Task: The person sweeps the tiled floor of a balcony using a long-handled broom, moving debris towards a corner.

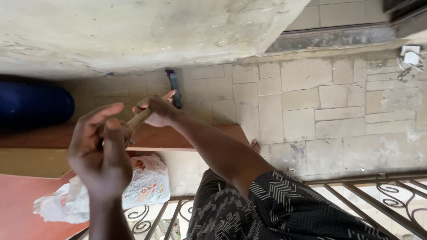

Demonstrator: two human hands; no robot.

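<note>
A wooden handle (141, 116) runs between both hands: the right hand (156, 111) is closed around its upper end, the left hand (101, 151) wraps the lower end, perhaps over a dark tool head hidden there.
</note>
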